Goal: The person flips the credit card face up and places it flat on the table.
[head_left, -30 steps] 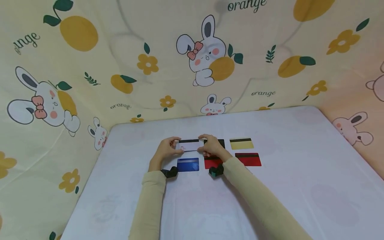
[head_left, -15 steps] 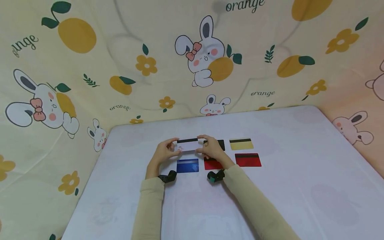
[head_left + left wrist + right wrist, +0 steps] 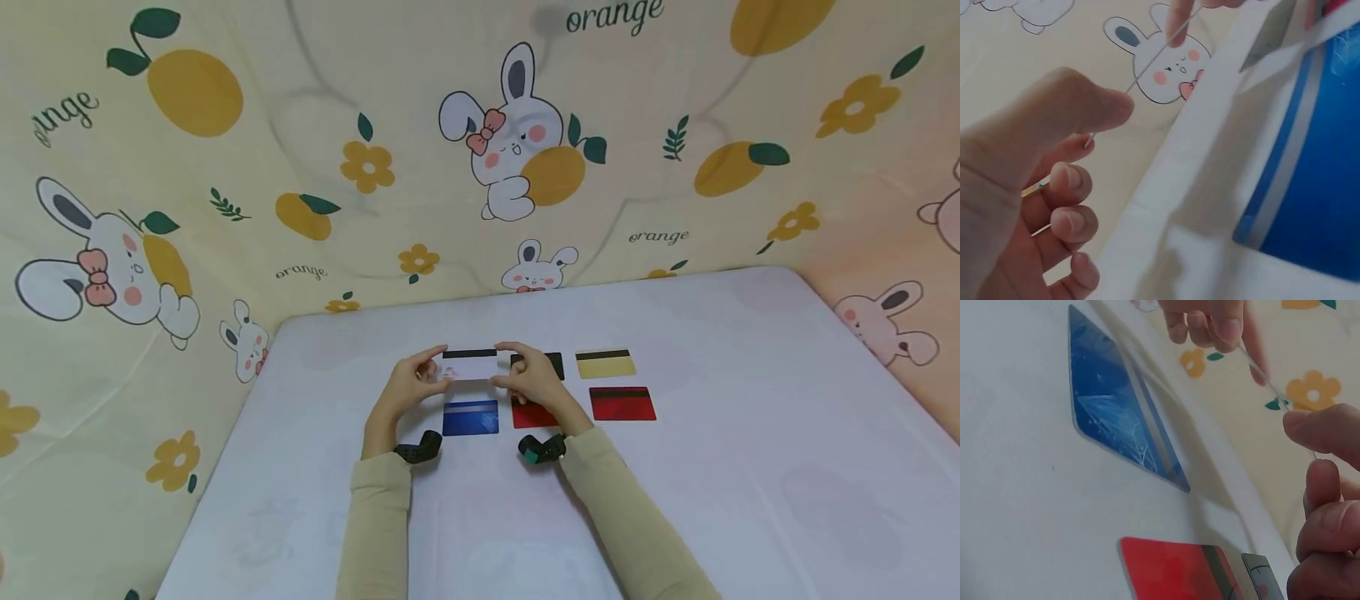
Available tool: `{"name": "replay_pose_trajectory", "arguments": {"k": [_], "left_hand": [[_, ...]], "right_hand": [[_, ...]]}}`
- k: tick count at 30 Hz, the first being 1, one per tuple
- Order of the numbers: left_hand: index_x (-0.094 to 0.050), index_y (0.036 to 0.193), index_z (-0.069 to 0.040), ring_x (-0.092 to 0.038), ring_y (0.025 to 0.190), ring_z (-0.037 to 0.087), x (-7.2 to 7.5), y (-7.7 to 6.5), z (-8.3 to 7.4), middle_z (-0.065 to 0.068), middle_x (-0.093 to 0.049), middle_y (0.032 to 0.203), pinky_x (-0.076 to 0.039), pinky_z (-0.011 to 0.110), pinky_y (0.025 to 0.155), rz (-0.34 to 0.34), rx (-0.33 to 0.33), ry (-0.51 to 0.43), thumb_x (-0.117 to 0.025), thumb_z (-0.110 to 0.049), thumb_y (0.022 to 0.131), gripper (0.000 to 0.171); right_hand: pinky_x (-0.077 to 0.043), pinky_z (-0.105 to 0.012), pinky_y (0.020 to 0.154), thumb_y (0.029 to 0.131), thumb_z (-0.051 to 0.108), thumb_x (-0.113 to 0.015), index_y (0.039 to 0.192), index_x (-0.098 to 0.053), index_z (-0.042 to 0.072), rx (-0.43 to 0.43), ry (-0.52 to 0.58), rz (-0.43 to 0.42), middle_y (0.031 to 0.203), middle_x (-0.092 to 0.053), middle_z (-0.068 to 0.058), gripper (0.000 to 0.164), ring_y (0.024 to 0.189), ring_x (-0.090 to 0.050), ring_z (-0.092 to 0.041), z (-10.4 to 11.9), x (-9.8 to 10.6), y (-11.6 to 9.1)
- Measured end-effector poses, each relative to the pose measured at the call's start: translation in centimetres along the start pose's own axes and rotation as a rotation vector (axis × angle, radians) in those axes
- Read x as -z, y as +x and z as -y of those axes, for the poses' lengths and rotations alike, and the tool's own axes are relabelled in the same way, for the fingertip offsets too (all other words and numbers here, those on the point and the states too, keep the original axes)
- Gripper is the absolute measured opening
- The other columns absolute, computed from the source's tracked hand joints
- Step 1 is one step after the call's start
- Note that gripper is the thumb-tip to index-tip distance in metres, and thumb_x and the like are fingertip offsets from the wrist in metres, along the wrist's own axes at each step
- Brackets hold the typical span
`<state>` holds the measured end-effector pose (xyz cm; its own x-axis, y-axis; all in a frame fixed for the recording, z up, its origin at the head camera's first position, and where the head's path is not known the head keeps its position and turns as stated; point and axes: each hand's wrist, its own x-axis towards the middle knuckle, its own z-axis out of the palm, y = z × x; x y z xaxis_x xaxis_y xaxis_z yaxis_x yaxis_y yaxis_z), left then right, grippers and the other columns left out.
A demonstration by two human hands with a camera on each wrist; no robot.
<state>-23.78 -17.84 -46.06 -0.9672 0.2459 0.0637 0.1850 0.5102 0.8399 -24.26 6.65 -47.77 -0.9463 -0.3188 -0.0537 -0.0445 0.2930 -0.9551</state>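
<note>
A white card (image 3: pixel 471 368) with a black magnetic stripe along its far edge is held between both hands. My left hand (image 3: pixel 405 387) pinches its left end with thumb and forefinger, while my right hand (image 3: pixel 538 379) pinches the right end. Both wrist views show the card (image 3: pixel 1147 67) nearly edge-on, raised off the table. Nearer to me lies a blue card (image 3: pixel 470 418). Below my right hand, a red card (image 3: pixel 531 415) and a black card (image 3: pixel 556 364) are partly covered from view.
Right of the hands, a gold card (image 3: pixel 606 364) lies above a second red card (image 3: pixel 622 403) on the white table (image 3: pixel 750 467). A patterned cloth (image 3: pixel 420 100) with rabbits and oranges hangs behind the far edge.
Both wrists have drawn slightly back toward me while the hands keep hold of the white card. The card tilted a little midway and is level again. The other cards stay put.
</note>
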Motion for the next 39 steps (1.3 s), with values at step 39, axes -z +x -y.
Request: {"name": "replay_pose_trajectory", "arguments": {"k": [39], "left_hand": [[-0.061, 0.128, -0.007, -0.05, 0.08, 0.017, 0.1, -0.5, -2.8, 0.017, -0.059, 0.094, -0.04, 0.024, 0.069, -0.038, -0.102, 0.175, -0.081, -0.015, 0.074, 0.058]], "right_hand": [[-0.039, -0.02, 0.05, 0.074, 0.004, -0.078, 0.128, -0.055, 0.001, 0.232, -0.016, -0.089, 0.058, -0.05, 0.004, 0.059, 0.05, -0.043, -0.004, 1.5, 0.0, -0.7]]}}
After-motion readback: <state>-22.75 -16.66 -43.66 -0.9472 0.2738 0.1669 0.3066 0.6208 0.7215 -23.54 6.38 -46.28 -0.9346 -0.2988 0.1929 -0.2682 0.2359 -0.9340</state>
